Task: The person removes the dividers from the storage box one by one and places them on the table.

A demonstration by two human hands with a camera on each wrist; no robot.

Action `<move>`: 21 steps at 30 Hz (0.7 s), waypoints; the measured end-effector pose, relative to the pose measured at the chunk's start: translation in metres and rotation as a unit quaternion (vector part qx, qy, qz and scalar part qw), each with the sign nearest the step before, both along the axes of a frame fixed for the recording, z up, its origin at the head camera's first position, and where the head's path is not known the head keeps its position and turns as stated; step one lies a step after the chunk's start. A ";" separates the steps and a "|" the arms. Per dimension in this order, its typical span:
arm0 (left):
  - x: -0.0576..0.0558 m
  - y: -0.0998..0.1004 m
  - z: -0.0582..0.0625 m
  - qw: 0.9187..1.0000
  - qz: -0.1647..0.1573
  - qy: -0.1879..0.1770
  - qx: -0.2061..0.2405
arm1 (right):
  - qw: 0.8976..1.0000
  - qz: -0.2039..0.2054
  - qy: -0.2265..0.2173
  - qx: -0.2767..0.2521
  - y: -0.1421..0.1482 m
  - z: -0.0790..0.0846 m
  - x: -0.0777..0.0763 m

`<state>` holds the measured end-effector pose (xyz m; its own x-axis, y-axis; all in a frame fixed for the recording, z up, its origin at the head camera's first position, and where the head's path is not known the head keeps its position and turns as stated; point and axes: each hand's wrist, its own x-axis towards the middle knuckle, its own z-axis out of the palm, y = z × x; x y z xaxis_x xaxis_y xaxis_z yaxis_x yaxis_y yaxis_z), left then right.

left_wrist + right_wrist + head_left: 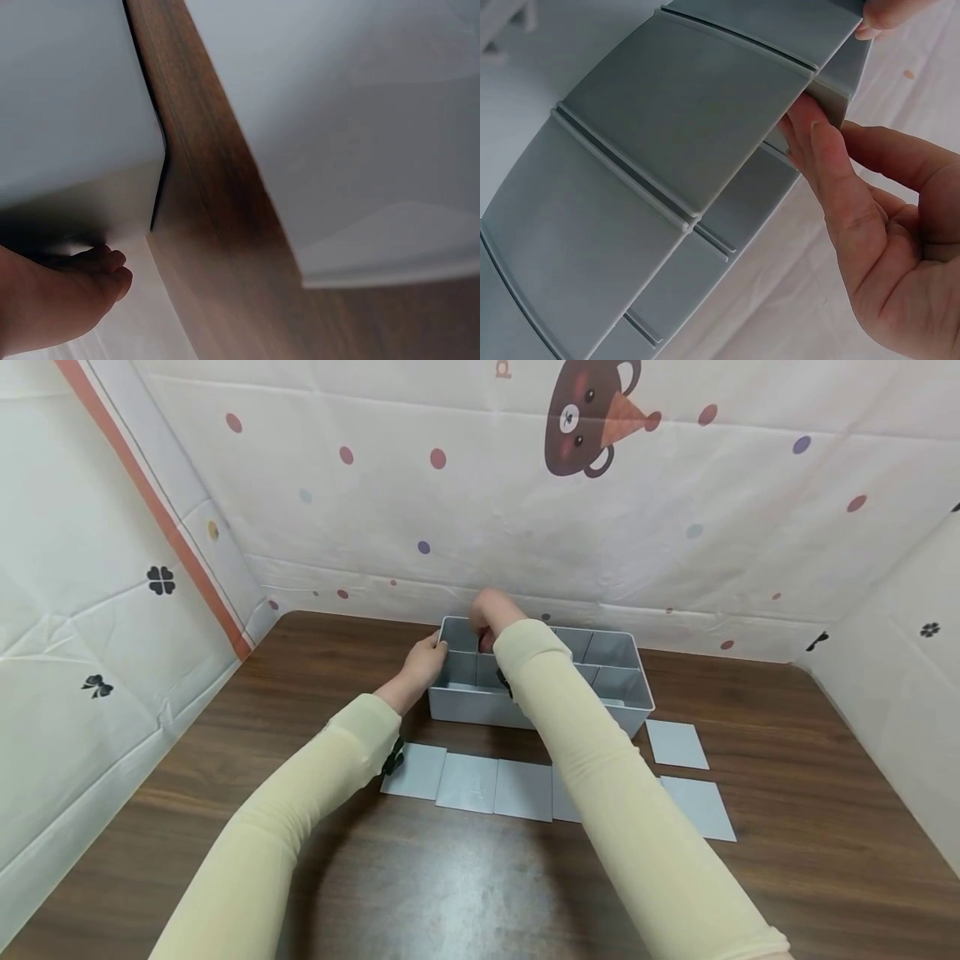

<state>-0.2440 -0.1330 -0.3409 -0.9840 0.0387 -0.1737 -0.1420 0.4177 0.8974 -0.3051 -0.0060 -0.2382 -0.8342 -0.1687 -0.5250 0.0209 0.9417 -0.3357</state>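
A long grey storage box [480, 706] with several compartments stands at the back of the table. My left hand [423, 664] grips its left end, with the thumb at the rim. My right hand [495, 610] reaches over the back row near the left end, its fingers partly hidden by the wrist and sleeve. In the right wrist view, the fingers and thumb of that hand pinch a small divider [830, 100] between the long middle partition [697, 127] and the outer wall. Paired ridges form slots on the partition and wall.
Several flat pale grey panels [467, 781] lie in a row in front of the box, partly under the right sleeve. Two more, a rear panel [677, 744] and a front panel [703, 810], lie to its right. A printed cloth [480, 510] hangs close behind.
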 end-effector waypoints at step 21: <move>-0.001 0.000 0.001 1.000 0.000 -0.002 -0.006 | 0.998 -0.028 0.023 -0.048 0.003 0.013 0.008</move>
<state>-0.2450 -0.1331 -0.3398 -0.9833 0.0370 -0.1781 -0.1453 0.4292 0.8914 -0.2969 -0.0034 -0.2254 -0.8660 -0.1693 -0.4705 0.0548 0.9031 -0.4259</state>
